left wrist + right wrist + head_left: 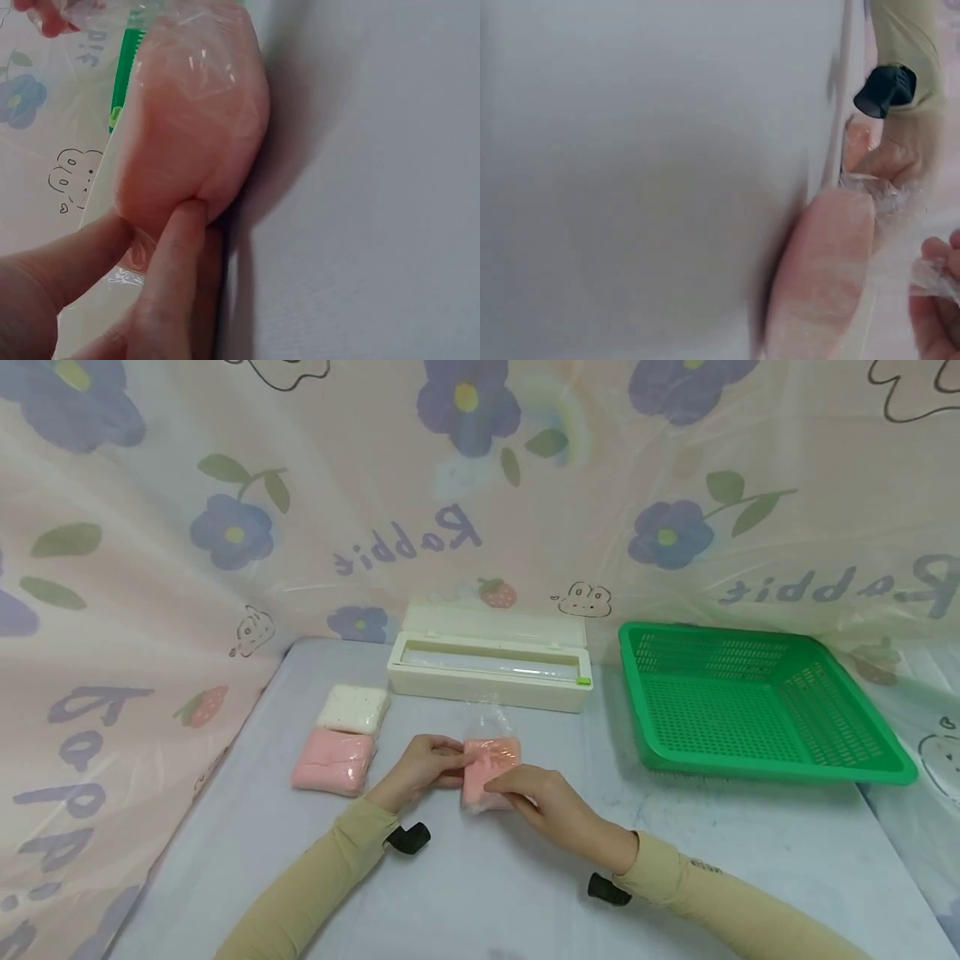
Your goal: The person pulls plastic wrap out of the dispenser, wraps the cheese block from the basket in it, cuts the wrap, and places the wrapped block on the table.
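Note:
A pink, soap-like block (483, 770) in clear cling film (491, 722) lies on the white table in front of me. My left hand (426, 767) holds its left end; in the left wrist view the fingers (180, 247) press into the block's end and the thumb touches its upper edge. Over the block's right side, my right hand (553, 806) pinches a flap of film, which shows in the right wrist view as a crumpled strip (932, 277) between thumb and fingers. Loose film also sticks out at the block's far side.
To the left, a wrapped pink block (333, 762) and a wrapped white block (354, 708) lie side by side. Behind stands a white cling film dispenser (487, 683), lid raised, roll inside. A green plastic basket (765, 768) stands at the right. Patterned cloth (525, 543) hangs behind.

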Available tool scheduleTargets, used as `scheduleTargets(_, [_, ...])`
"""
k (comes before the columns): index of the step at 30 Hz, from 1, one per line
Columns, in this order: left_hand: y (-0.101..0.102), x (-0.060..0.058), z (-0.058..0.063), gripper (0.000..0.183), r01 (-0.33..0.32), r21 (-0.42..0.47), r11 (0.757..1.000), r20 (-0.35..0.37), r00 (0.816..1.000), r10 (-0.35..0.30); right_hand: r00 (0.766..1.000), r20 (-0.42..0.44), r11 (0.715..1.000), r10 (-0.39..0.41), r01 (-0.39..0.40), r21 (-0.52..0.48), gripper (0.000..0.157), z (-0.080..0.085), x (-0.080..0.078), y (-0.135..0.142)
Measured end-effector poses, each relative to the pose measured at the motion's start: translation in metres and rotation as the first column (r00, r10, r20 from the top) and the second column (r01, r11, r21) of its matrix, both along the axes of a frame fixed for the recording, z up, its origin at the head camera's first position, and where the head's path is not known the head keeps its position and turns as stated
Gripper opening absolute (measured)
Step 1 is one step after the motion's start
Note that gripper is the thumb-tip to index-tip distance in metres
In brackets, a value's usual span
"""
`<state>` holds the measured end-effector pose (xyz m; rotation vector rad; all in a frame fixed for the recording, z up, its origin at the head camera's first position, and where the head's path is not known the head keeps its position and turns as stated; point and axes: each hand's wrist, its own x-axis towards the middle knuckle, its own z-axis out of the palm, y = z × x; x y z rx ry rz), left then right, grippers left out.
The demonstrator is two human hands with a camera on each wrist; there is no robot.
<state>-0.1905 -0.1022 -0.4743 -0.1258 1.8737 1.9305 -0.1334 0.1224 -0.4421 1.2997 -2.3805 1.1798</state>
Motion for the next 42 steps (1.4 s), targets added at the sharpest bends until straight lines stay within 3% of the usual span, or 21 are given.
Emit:
scheduleTargets(5, [0.001,0.0,0.001,0.031,0.003,-0.002,1.0,-0.002,1.0,-0.003,0.976,0.21,0.998,-0.052,0.059,-0.03,0.019,-0.002,-0.014,-0.001])
scheduleTargets(9, [0.001,-0.002,0.003,0.03,0.016,0.0,1.0,0.003,1.0,-0.016,0.914,0.391,0.989,-0.107,0.138,-0.051,0.016,-0.006,-0.03,-0.001])
scheduleTargets(12, [0.001,-0.003,0.004,0.03,0.017,-0.003,1.0,0.0,1.0,-0.017,0.877,0.462,0.982,-0.131,0.18,-0.063,0.015,-0.008,-0.039,-0.002])
scheduleTargets(14, [0.0,-0.004,0.004,0.032,0.018,-0.008,1.0,-0.003,1.0,-0.018,0.883,0.448,0.981,-0.142,0.186,-0.055,0.016,-0.009,-0.042,-0.004])
scheduleTargets(21, [-0.002,-0.005,0.005,0.034,0.037,-0.021,0.999,0.006,0.999,-0.037,0.944,0.286,0.982,-0.161,0.181,-0.044,0.018,-0.02,-0.043,-0.006])
scheduleTargets(24, [-0.003,-0.005,0.005,0.032,0.038,0.009,0.999,0.005,0.999,-0.038,0.947,0.276,0.98,-0.166,0.189,-0.062,0.017,-0.027,-0.044,-0.005])
scheduleTargets(30, [-0.004,-0.005,0.002,0.031,0.032,0.044,0.999,0.016,0.999,-0.033,0.923,0.363,0.968,-0.128,0.197,-0.158,0.015,-0.027,-0.045,0.002])
scheduleTargets(33, [-0.001,-0.006,0.0,0.033,0.022,0.025,0.999,0.036,0.999,-0.023,0.952,0.276,0.964,-0.133,0.189,-0.185,0.019,-0.021,-0.041,0.01])
scheduleTargets(35, [0.0,-0.007,-0.002,0.034,0.018,0.014,1.0,0.044,0.999,-0.018,0.982,0.124,0.974,-0.143,0.162,-0.156,0.021,-0.016,-0.037,0.016])
scheduleTargets(37, [0.001,-0.007,-0.003,0.034,0.014,0.008,1.0,0.049,0.999,-0.014,0.99,-0.077,0.99,-0.114,0.107,-0.089,0.023,-0.012,-0.031,0.022])
scheduleTargets(39, [0.0,-0.007,-0.003,0.034,0.006,0.004,1.0,0.052,0.999,-0.006,0.962,-0.273,0.999,-0.017,0.024,0.022,0.021,-0.01,-0.026,0.025])
scheduleTargets(42, [-0.001,-0.006,-0.002,0.033,-0.004,-0.007,1.0,0.056,0.998,0.005,0.877,-0.444,0.971,0.185,-0.093,0.22,0.026,-0.011,-0.02,0.026])
